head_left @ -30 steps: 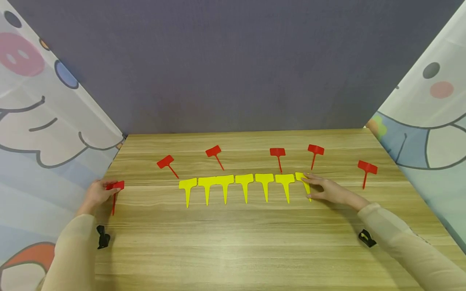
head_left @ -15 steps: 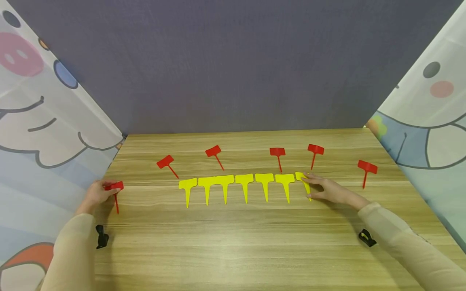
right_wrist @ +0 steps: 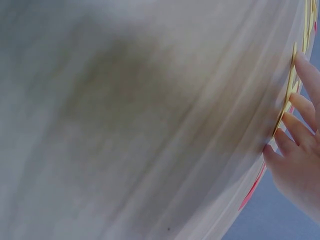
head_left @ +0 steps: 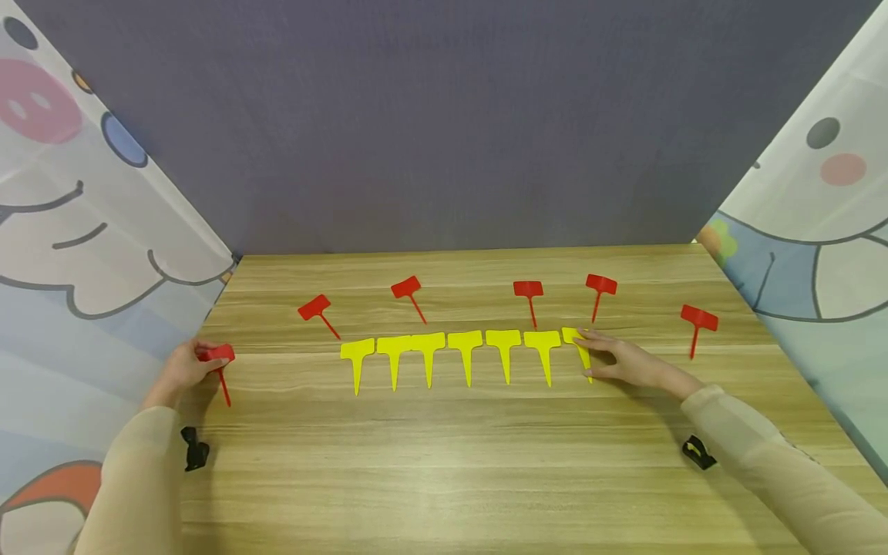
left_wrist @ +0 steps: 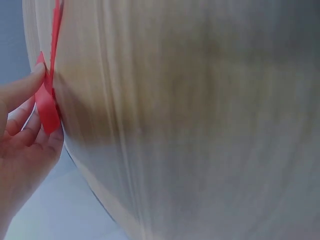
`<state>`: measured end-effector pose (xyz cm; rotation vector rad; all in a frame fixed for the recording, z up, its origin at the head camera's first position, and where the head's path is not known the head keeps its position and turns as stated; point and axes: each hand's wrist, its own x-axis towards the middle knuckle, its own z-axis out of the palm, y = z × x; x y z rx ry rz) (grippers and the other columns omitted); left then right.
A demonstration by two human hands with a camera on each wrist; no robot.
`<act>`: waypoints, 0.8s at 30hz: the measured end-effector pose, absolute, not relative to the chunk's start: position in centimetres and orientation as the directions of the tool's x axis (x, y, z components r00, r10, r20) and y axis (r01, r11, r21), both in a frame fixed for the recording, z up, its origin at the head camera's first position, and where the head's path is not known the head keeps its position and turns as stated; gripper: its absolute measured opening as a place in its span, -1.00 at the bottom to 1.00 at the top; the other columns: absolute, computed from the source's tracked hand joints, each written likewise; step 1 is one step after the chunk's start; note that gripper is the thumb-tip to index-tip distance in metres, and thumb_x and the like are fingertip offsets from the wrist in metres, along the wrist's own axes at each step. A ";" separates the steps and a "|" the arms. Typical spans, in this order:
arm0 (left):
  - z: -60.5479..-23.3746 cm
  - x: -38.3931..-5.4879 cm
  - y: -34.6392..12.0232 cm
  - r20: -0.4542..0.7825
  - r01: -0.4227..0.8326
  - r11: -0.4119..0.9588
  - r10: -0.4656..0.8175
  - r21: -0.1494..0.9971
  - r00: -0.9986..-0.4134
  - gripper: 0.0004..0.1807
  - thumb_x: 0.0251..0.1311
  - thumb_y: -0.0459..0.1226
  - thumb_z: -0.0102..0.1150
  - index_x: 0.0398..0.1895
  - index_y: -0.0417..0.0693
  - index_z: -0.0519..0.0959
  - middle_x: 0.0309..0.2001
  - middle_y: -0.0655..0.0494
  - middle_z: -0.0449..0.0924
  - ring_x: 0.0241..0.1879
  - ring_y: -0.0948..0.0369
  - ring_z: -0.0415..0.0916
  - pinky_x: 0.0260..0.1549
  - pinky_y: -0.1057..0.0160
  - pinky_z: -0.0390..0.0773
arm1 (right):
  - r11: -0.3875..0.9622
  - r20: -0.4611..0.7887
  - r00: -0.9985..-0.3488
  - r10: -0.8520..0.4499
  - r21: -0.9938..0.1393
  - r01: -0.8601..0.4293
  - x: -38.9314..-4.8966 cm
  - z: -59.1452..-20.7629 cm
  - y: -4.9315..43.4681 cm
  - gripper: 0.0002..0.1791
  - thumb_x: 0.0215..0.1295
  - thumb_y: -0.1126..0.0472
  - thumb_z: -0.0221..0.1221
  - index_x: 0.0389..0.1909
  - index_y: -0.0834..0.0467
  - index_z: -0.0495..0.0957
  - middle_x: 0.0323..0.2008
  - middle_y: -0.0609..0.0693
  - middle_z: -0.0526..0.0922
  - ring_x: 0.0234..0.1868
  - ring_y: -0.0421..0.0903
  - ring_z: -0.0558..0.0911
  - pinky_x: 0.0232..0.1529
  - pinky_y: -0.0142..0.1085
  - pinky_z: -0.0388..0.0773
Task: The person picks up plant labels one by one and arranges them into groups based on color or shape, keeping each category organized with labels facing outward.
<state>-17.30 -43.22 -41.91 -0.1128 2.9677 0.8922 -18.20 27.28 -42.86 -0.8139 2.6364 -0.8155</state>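
Note:
My left hand (head_left: 183, 366) pinches a red T-shaped plant label (head_left: 220, 352) by its flat head, near the table's left side. In the left wrist view the thumb lies over this label (left_wrist: 47, 107), fingers behind it, and its thin stem points away. My right hand (head_left: 627, 362) rests on a yellow plant label (head_left: 571, 334) at the right end of a row. Its thumb is by the stem, its fingers along the head, partly hiding it. In the right wrist view the fingertips touch this thin yellow label (right_wrist: 287, 92), seen edge-on.
Several yellow labels (head_left: 469, 339) run leftward in a row, stems toward me. Behind and beside them lie several red labels (head_left: 529, 288), spread out at different angles. Small black objects (head_left: 196, 451) sit near each forearm. A grey panel (head_left: 458, 139) stands at the table's back edge.
The red label in my left hand has turned, its stem tip swinging to the right. My right hand stays in place on the yellow label.

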 end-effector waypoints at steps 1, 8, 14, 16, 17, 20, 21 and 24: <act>-41.9 -17.3 -43.2 -0.063 -0.084 0.831 -0.059 0.550 -0.996 -0.65 0.07 -0.42 0.11 -0.22 -0.62 0.30 -0.40 -0.37 0.42 -0.53 0.31 0.30 -0.62 0.42 0.36 | 0.685 -0.081 -0.808 -0.583 -0.585 -0.435 -18.2 -42.9 27.3 -0.29 0.06 0.11 0.22 0.18 0.37 0.24 0.25 0.34 0.09 0.24 0.34 0.04 0.12 0.20 0.06; -42.0 -17.3 -43.2 -0.072 -0.088 0.804 -0.056 0.589 -0.996 -0.66 0.08 -0.47 0.06 -0.17 -0.63 0.28 -0.33 -0.45 0.39 -0.50 0.35 0.29 -0.61 0.45 0.39 | 0.688 -0.081 -0.809 -0.582 -0.580 -0.436 -18.3 -42.9 27.3 -0.29 0.05 0.12 0.23 0.18 0.37 0.24 0.25 0.34 0.10 0.23 0.34 0.04 0.12 0.19 0.07; -42.0 -17.2 -43.1 -0.069 -0.073 0.773 -0.039 0.630 -0.997 -0.70 0.09 -0.53 -0.02 -0.15 -0.65 0.29 -0.33 -0.39 0.44 -0.51 0.50 0.29 -0.58 0.46 0.43 | 0.687 -0.081 -0.807 -0.585 -0.579 -0.440 -18.3 -42.9 27.3 -0.29 0.05 0.11 0.23 0.18 0.36 0.24 0.25 0.33 0.10 0.23 0.33 0.05 0.12 0.18 0.08; -41.8 -17.2 -43.0 -0.092 -0.088 0.759 -0.037 0.646 -0.995 -0.69 0.12 -0.51 -0.04 -0.12 -0.65 0.29 -0.33 -0.32 0.47 -0.51 0.52 0.30 -0.57 0.45 0.45 | 0.687 -0.079 -0.806 -0.587 -0.575 -0.444 -18.3 -42.9 27.3 -0.29 0.05 0.11 0.22 0.18 0.36 0.24 0.25 0.33 0.11 0.23 0.33 0.05 0.12 0.17 0.08; -41.7 -17.2 -42.9 -0.105 -0.096 0.751 -0.035 0.653 -0.994 -0.68 0.14 -0.49 -0.04 -0.10 -0.65 0.29 -0.31 -0.29 0.48 -0.50 0.53 0.30 -0.56 0.44 0.45 | 0.687 -0.077 -0.805 -0.588 -0.573 -0.447 -18.3 -42.9 27.3 -0.29 0.05 0.10 0.22 0.18 0.36 0.25 0.25 0.33 0.11 0.23 0.33 0.06 0.12 0.17 0.09; -41.2 -17.2 -42.7 -0.160 -0.119 0.733 -0.014 0.670 -0.987 -0.62 0.20 -0.41 -0.08 -0.03 -0.62 0.28 -0.24 -0.21 0.49 -0.46 0.55 0.31 -0.51 0.44 0.45 | 0.687 -0.076 -0.805 -0.589 -0.572 -0.449 -18.3 -43.0 27.3 -0.29 0.05 0.10 0.22 0.18 0.36 0.25 0.25 0.33 0.11 0.23 0.33 0.05 0.12 0.17 0.08; -41.0 -17.3 -42.6 -0.178 -0.126 0.725 -0.004 0.677 -0.984 -0.61 0.22 -0.39 -0.09 0.00 -0.61 0.27 -0.21 -0.20 0.49 -0.44 0.56 0.32 -0.48 0.44 0.45 | 0.687 -0.076 -0.805 -0.589 -0.572 -0.449 -18.3 -43.0 27.3 -0.29 0.06 0.10 0.22 0.18 0.36 0.25 0.25 0.33 0.11 0.23 0.33 0.05 0.12 0.18 0.08; -40.6 -17.4 -42.6 -0.221 -0.137 0.706 0.029 0.695 -0.975 -0.56 0.25 -0.33 -0.11 0.04 -0.59 0.25 -0.18 -0.04 0.50 -0.38 0.59 0.31 -0.41 0.47 0.43 | 0.686 -0.078 -0.805 -0.589 -0.575 -0.446 -18.3 -42.9 27.3 -0.29 0.06 0.10 0.22 0.18 0.36 0.24 0.25 0.33 0.11 0.23 0.34 0.05 0.12 0.18 0.08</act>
